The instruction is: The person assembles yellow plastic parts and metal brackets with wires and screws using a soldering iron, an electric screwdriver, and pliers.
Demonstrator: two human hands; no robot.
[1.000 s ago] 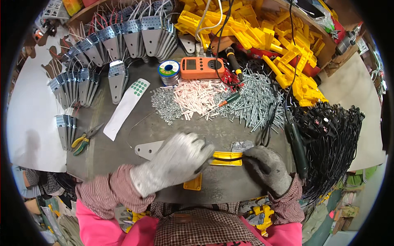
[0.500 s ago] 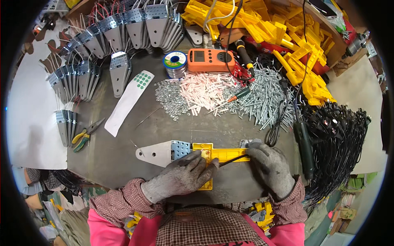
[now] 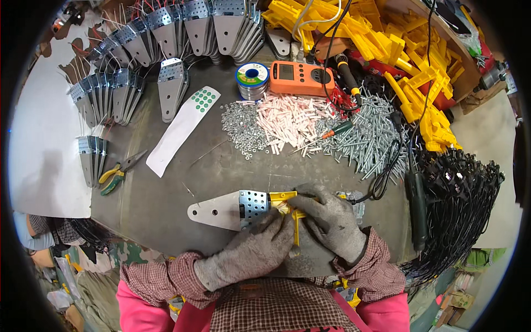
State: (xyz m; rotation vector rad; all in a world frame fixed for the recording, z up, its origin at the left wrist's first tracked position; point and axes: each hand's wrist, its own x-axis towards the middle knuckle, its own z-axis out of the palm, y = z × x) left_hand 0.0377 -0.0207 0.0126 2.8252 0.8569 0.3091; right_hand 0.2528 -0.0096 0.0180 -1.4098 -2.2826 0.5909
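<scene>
A flat grey metal plate [image 3: 218,212] with a tapered end and holes lies in front of me. A shiny perforated bracket [image 3: 254,202] joins it to a yellow plastic handle housing [image 3: 283,196]. My left hand [image 3: 251,252], in a grey glove, is closed at the near side of the housing, fingertips at its open cavity. Over the housing's right part my gloved right hand [image 3: 334,224] is closed, its fingers bent around the yellow plastic and its index finger at the cavity. Small pale parts show between the fingertips. Most of the handle is hidden under the right hand.
Piles of nuts [image 3: 243,130], pale sleeves [image 3: 290,119] and screws [image 3: 368,135] lie beyond, with a screwdriver [image 3: 337,130], solder spool [image 3: 251,80] and orange meter [image 3: 301,77]. Pliers [image 3: 119,174] and metal plates are left; black cords [image 3: 459,205] and yellow housings [image 3: 431,116] right.
My right hand has moved left from the handle's far end onto the housing. The black cord that ran from it is now hidden. The view has shifted slightly.
</scene>
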